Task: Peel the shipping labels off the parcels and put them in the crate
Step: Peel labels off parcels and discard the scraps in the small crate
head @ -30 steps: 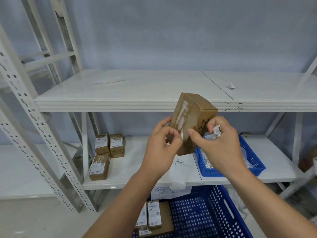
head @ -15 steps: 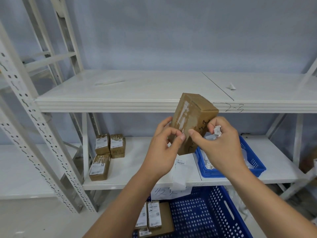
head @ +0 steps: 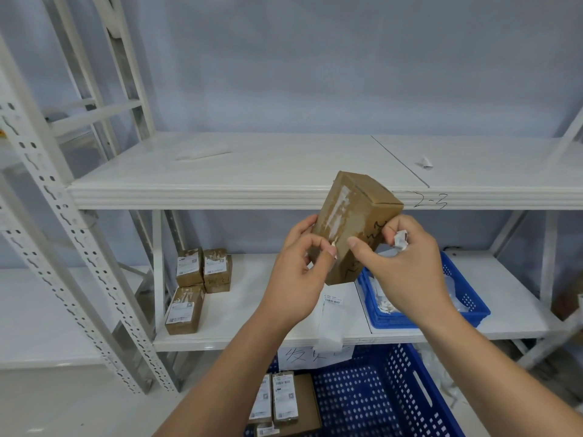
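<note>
The parcel (head: 356,222) is held up tilted in front of the upper shelf (head: 220,197), sandwiched between both hands. It's steadied from the right by the right hand (head: 410,272), thumb pressed on the front face and fingers curled round the back, and a crumpled label wad (head: 401,240) is tucked in those fingers too. On the other side, a little white label scrap (head: 333,249) at the bottom of the torn strip is pinched between thumb and forefinger of the left hand (head: 296,279), with the rest of its fingers curled against the box's side. The small blue crate (head: 473,310) is seen just below and behind the right hand, on the lower shelf. Compared with a second ago, pretty much nothing has been shifted: same box spot, same pinch, same grip.
</note>
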